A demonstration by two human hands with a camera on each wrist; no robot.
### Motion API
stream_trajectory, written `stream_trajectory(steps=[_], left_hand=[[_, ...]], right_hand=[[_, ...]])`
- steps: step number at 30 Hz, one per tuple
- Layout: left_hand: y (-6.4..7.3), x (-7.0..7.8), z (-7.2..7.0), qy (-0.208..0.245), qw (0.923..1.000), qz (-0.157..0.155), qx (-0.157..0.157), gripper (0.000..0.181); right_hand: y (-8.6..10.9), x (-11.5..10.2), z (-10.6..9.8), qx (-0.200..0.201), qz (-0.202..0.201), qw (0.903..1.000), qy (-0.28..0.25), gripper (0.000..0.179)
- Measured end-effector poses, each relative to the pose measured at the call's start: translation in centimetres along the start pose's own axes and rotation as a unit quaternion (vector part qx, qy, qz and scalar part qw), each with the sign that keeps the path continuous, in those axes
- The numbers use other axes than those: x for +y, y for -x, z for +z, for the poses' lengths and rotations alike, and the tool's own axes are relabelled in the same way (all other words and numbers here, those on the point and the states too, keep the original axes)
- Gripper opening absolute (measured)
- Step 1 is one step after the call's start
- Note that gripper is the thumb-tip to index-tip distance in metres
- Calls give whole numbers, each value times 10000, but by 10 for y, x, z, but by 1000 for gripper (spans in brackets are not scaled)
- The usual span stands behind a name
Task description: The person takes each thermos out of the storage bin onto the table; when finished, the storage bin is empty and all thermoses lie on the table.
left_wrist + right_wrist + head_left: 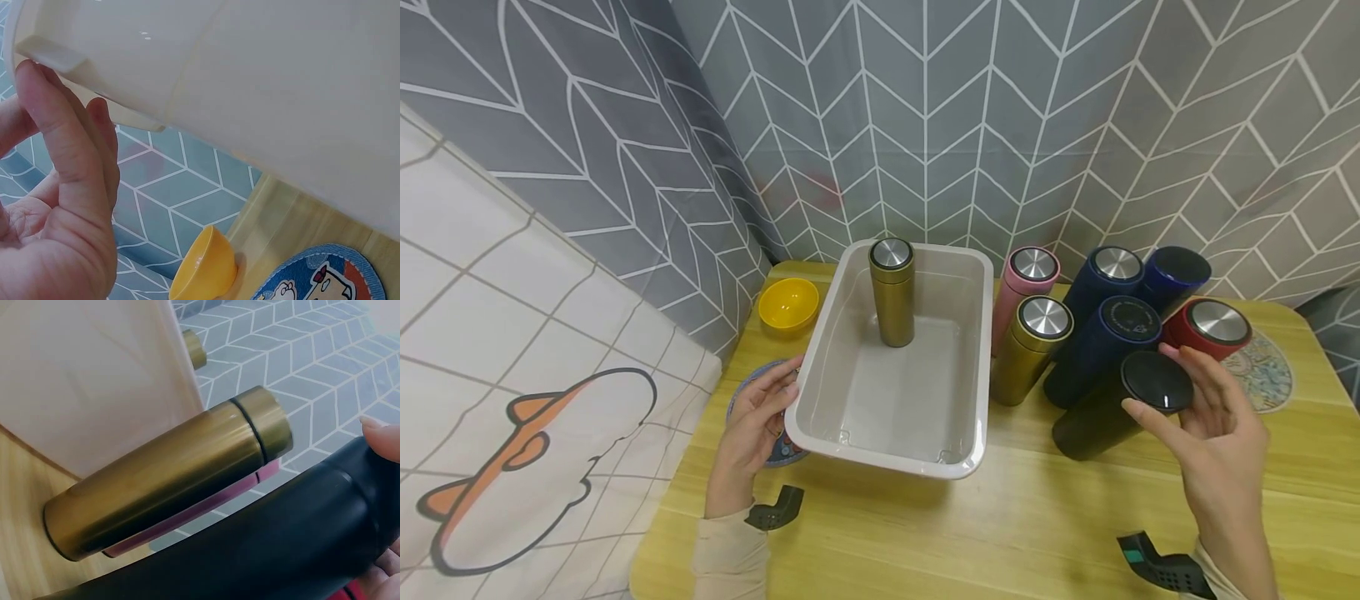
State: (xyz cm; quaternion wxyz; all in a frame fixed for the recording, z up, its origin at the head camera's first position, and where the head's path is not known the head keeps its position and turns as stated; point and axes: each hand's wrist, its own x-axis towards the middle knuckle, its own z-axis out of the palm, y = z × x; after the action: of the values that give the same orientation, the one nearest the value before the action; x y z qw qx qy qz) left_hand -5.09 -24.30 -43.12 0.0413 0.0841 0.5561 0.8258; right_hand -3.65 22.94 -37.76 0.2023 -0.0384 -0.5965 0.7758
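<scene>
A pale grey plastic bin stands mid-table, with one gold thermos flask upright inside. My left hand touches the outside of its left rim, fingertips against the underside of the lip in the left wrist view. My right hand grips a black thermos flask near its lid, thumb on one side and fingers on the other. Beside that flask stand a dark blue flask and a red flask. Closest to the bin are another gold flask and a pink flask.
Two more blue flasks stand behind, one dark blue and one brighter blue. A yellow bowl sits left of the bin, above a round blue mat partly hidden by the bin. A patterned round mat lies at right.
</scene>
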Motion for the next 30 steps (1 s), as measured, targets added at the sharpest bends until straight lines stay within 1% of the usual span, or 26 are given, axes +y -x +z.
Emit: stream_trajectory(steps=[4, 10, 11, 14, 16, 19, 21, 24, 26, 27, 29, 30], left_hand=[[0, -1, 0, 7, 10000, 13, -23, 40], [-1, -1, -1, 13, 10000, 24, -22, 40], [-1, -1, -1, 25, 10000, 32, -23, 40], [-1, -1, -1, 35, 10000, 58, -34, 41], [-1, 0, -1, 25, 10000, 66, -53, 41], [-1, 0, -1, -24, 10000, 44, -40, 40], [-1, 0, 0, -53, 10000, 21, -5, 40], [-1, 0, 0, -59, 10000, 10, 32, 39], [-1, 0, -1, -35, 10000, 7, 29, 39], [-1, 0, -1, -26, 10000, 7, 19, 39], [-1, 0, -1, 2, 10000, 5, -1, 39], [-1, 0, -1, 5, 10000, 6, -6, 39]], right_hand=[[0, -5, 0, -52, -216, 9998, -10, 81], [2, -12, 0, -287, -733, 9962, -365, 75], [3, -14, 0, -317, -789, 9954, -445, 74], [7, -22, 3, -397, -907, 9942, -425, 69], [8, -27, 5, -618, -1059, 9909, -558, 67], [9, -35, 10, -1065, -1213, 9848, -649, 63], [7, -39, 15, -1505, -1261, 9775, -774, 62], [3, -45, 24, -2109, -1247, 9672, -674, 62], [1, -48, 32, -2533, -1211, 9583, -528, 63], [0, -49, 36, -2675, -1161, 9557, -388, 63], [-2, -52, 45, -2887, -1016, 9520, -24, 62], [-2, -53, 50, -2920, -889, 9519, 255, 61]])
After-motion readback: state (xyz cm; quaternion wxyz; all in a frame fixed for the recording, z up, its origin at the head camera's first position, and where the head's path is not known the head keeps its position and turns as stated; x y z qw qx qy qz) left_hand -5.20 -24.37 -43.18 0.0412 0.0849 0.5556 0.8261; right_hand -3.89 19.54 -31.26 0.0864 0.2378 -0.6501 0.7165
